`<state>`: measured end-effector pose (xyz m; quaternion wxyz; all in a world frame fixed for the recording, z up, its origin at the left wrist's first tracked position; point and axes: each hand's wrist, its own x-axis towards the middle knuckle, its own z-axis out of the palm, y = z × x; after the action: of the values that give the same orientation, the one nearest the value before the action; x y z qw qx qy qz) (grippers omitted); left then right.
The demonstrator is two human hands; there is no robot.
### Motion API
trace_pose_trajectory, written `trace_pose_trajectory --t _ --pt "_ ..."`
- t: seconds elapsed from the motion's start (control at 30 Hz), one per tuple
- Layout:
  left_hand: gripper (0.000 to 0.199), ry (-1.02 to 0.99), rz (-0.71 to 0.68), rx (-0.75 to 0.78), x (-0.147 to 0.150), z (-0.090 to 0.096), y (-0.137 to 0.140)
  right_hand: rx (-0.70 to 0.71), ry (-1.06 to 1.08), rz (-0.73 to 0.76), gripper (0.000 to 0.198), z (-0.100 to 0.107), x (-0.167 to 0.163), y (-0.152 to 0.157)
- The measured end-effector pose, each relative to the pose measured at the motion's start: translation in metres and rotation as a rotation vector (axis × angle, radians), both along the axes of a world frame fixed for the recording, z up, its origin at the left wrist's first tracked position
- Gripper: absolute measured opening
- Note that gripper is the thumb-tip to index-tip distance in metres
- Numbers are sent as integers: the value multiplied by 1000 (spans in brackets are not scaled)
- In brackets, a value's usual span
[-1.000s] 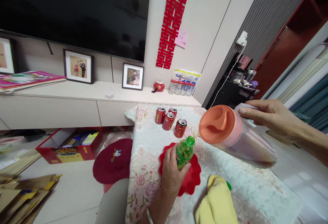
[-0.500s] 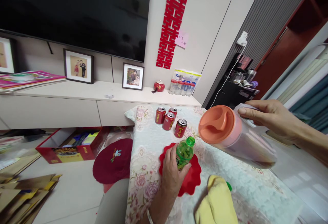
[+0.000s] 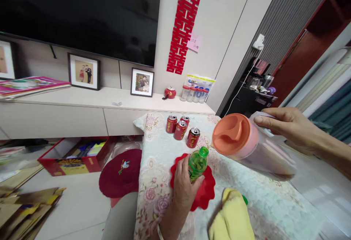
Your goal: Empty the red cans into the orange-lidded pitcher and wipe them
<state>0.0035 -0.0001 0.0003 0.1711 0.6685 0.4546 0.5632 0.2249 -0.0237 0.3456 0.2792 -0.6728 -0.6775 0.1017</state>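
My left hand [image 3: 185, 181] is wrapped round a green plastic bottle [image 3: 197, 164], its mouth uncapped. The bottle stands over a red scalloped plate [image 3: 208, 190], leaning slightly right. On the right, my right hand [image 3: 282, 123] grips the handle of a clear pitcher [image 3: 268, 156] with an orange lid [image 3: 231, 134]. The pitcher is tilted, its lid toward the bottle but apart from it, and brown liquid lies near its base. A folded yellow cloth [image 3: 233, 218] lies in front of the plate. Part of a green cap [image 3: 245, 199] shows beside the cloth.
Several red drink cans [image 3: 193, 137] stand at the back of the flowered tablecloth [image 3: 156, 167]. A dark red stool [image 3: 120, 174] and a red box [image 3: 74, 159] are on the left. Behind is a white cabinet [image 3: 117, 104] with photo frames and jars [image 3: 193, 94].
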Motion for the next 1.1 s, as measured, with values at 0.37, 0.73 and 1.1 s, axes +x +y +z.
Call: trace_pose_trajectory --t 0.37,0.73,1.1 --pt "76 16 21 27 -1 -1 0 -42 50 -8 68 2 -4 0" --pt "77 9 9 12 -1 3 0 -47 41 0 66 3 -1 1" --pt "77 -12 7 7 -1 0 1 -31 54 -38 66 6 -9 -3"
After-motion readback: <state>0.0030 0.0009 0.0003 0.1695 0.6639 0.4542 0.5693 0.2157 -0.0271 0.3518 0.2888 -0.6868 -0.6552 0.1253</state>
